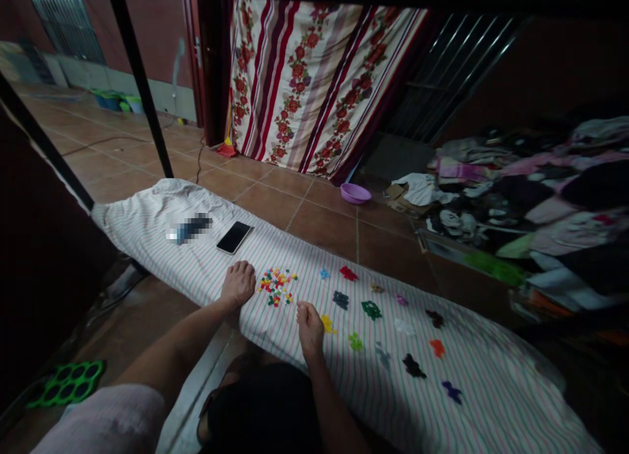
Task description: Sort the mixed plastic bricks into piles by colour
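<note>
I'm counting one mixed heap of small pieces (276,287) between the striped cloth (275,329)'s long edges, fourteen single-colour piles (371,310); my left hand (239,283) is resting loosely open, palm hidden; my right hand (310,326) is lying curled, contents I cannot tell.

A blurred object (190,228) at the far left of the striped cloth (472,329) is pixelated past naming. The left hand (239,283) hides its own palm, and whether the curled right hand (310,326) holds one of the multicoloured pieces (276,287), too small to tell their shapes, is unclear. The clothes heap (565,192) is cut off at right.
</note>
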### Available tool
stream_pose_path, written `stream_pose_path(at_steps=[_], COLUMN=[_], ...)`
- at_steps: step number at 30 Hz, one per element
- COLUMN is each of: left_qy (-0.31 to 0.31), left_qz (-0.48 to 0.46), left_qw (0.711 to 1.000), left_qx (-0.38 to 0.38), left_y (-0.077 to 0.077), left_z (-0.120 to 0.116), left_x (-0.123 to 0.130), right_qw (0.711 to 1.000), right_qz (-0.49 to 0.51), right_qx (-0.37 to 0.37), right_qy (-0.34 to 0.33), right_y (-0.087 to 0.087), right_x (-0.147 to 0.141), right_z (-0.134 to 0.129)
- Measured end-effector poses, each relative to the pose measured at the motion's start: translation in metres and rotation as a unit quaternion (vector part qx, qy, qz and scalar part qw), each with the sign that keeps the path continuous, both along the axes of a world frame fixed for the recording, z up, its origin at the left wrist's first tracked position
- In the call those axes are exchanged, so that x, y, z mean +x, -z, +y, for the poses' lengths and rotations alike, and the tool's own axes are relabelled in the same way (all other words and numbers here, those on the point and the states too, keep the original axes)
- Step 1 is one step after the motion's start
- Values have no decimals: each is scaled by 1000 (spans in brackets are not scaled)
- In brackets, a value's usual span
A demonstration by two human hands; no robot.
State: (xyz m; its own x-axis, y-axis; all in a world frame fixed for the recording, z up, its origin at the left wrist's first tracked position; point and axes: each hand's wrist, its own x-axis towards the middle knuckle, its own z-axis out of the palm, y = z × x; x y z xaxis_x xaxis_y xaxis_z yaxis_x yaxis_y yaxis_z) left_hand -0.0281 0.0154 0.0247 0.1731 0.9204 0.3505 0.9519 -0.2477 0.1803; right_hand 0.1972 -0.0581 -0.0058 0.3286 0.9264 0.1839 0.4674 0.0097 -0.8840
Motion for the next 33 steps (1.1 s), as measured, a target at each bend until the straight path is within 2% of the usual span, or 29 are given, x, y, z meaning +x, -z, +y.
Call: stream_pose_path(at_steps=[8, 18, 24, 30, 33], left_qy=[-27, -21, -13, -24, -26], left_qz=[-30, -30, -12, -42, -54], left_qw=[999, 999, 1000, 999, 998], left_qx=[-2, 14, 3, 7, 6], left_y=[7, 7, 4, 6, 7], left_z=[-9, -9, -10, -10, -10], left_x=[7, 7, 8, 7, 6], right_qw=[1000, 1000, 1000, 999, 999], right_qz=[-5, -4, -14, 18, -6], right_qx=[8, 9, -15, -32, -39], right_qy=[21, 29, 24, 24, 25], right_y=[-3, -6, -8, -4, -3], right_x=[-5, -8, -9, -6, -6], right_z=[-1, -3, -5, -4, 0])
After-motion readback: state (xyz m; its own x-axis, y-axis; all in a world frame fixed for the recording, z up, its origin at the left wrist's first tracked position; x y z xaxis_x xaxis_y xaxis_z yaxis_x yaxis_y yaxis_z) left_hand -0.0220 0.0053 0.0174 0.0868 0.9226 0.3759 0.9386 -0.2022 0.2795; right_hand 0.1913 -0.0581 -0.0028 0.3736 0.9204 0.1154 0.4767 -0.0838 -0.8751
